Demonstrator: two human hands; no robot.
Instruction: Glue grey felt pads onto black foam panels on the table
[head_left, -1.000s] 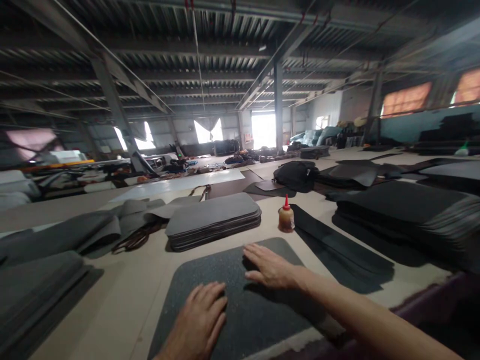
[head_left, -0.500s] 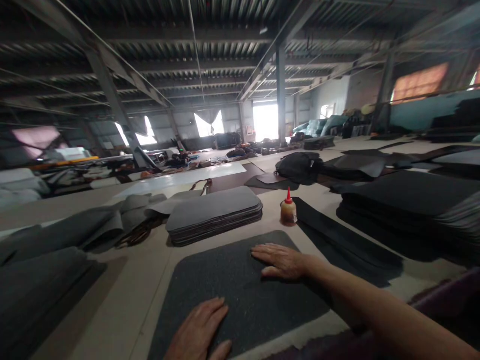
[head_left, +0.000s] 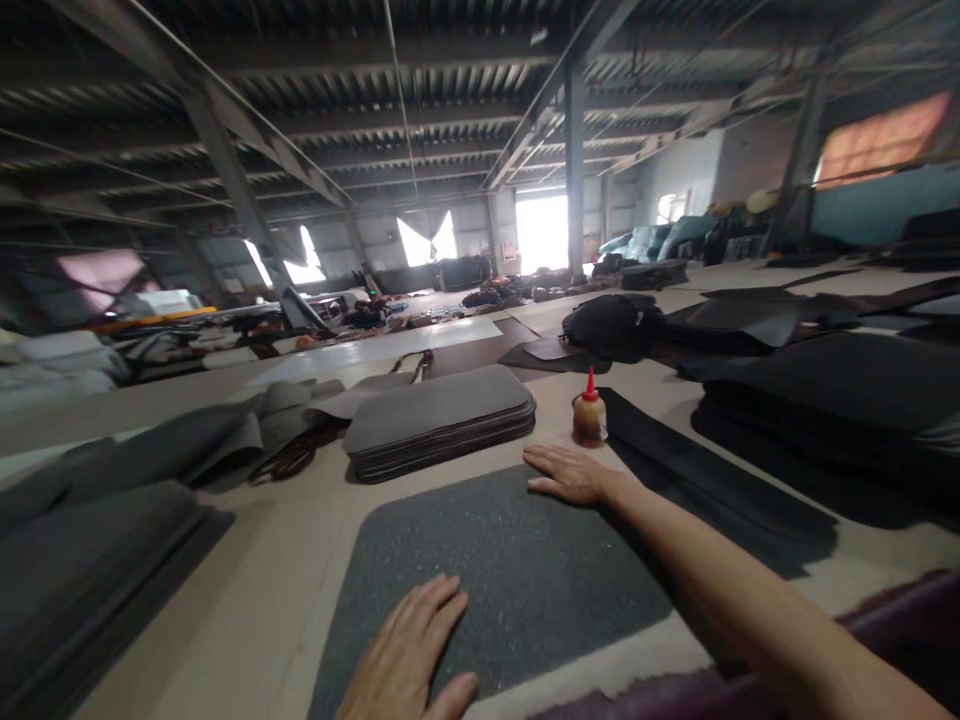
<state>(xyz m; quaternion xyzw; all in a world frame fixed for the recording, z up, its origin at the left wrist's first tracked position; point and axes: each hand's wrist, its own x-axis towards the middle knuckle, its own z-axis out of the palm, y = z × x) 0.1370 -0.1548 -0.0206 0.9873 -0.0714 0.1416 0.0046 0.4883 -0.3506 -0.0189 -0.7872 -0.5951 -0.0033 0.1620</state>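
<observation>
A dark grey sheet with rounded corners [head_left: 510, 570] lies flat on the pale table [head_left: 262, 590] in front of me. My left hand [head_left: 412, 650] rests on its near left part, palm down, fingers stretched out. On the far right part of the sheet lies my right hand [head_left: 570, 474], flat with its fingers out. Neither hand holds anything. Just beyond my right hand stands a squeeze bottle [head_left: 589, 418] with brown contents and a red pointed nozzle. A stack of grey rounded sheets [head_left: 442, 420] sits behind the dark sheet.
Folded grey material [head_left: 97, 570] lies on the left, with dark brown straps [head_left: 296, 455] beside it. A long black strip [head_left: 712, 480] and a tall pile of black sheets [head_left: 832, 410] occupy the right. Purple material [head_left: 675, 690] runs along the near edge.
My right hand has slid a little towards the far edge of the dark sheet. My left hand stays on the near left part. The view has shifted slightly.
</observation>
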